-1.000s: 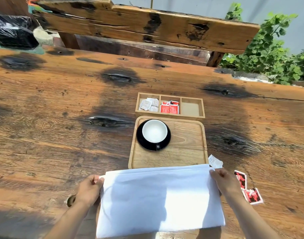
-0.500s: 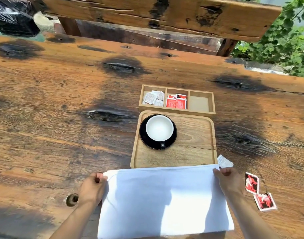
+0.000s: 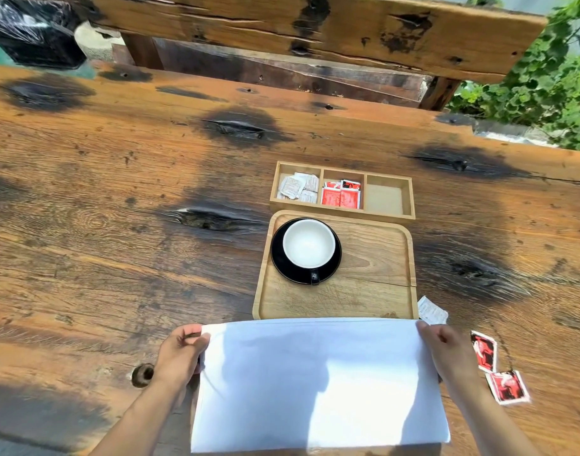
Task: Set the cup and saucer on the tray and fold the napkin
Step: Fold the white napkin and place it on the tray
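Head view: white napkin (image 3: 318, 383) lies flat at six o'clock on the wooden table (image 3: 117, 258), its far edge at the tray's (image 3: 374, 291) near rim. Left hand (image 3: 180, 355) pinches the far-left corner, right hand (image 3: 449, 352) the far-right. White cup (image 3: 309, 243) sits on black saucer (image 3: 282, 268), ten o'clock on the tray.

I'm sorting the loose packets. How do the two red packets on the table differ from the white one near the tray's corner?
The red packets lie right of the right hand, clear of the tray; the white packet lies beside the tray's near right corner. The red ones are printed, the white one pale and plain. All lie flat on the table.
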`<state>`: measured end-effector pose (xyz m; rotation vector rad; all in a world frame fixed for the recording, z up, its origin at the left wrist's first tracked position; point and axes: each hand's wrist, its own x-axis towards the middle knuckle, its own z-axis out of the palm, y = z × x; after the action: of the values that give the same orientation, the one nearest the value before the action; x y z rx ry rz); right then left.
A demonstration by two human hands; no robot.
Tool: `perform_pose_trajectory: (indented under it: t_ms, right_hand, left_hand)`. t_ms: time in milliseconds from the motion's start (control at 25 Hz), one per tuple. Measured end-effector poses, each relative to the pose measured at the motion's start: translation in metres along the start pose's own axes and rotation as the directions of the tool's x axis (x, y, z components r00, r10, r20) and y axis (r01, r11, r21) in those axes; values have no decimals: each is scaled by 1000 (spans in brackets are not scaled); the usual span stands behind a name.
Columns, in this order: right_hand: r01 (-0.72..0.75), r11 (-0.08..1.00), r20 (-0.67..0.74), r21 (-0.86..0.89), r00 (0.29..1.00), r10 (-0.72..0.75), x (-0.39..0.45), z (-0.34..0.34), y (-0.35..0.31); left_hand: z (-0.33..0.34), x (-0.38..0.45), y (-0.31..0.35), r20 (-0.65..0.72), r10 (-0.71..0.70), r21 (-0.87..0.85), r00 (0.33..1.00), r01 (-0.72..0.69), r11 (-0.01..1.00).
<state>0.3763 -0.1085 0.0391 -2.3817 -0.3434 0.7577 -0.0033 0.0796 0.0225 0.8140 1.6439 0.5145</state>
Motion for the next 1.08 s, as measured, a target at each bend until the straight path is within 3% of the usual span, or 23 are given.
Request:
perform_pose_trajectory:
  t_ms: [320, 440, 760, 1080]
  right_hand:
    - [-57, 989, 161, 139, 986, 35, -11, -13, 3]
    - [-63, 981, 208, 185, 978, 24, -15, -21, 2]
    - [2, 967, 170, 254, 984, -46, -27, -31, 2]
    - [33, 939, 172, 343, 980, -97, -47, -29, -16]
  left_hand:
    - [-9, 4, -4, 138, -105, -43, 985, 112, 993]
    - [-11, 6, -6, 130, -104, -31, 986, 109, 994]
    - [-18, 6, 12, 86, 38, -3, 996, -38, 999]
    - [-20, -9, 86, -22, 330, 21, 944, -330, 944]
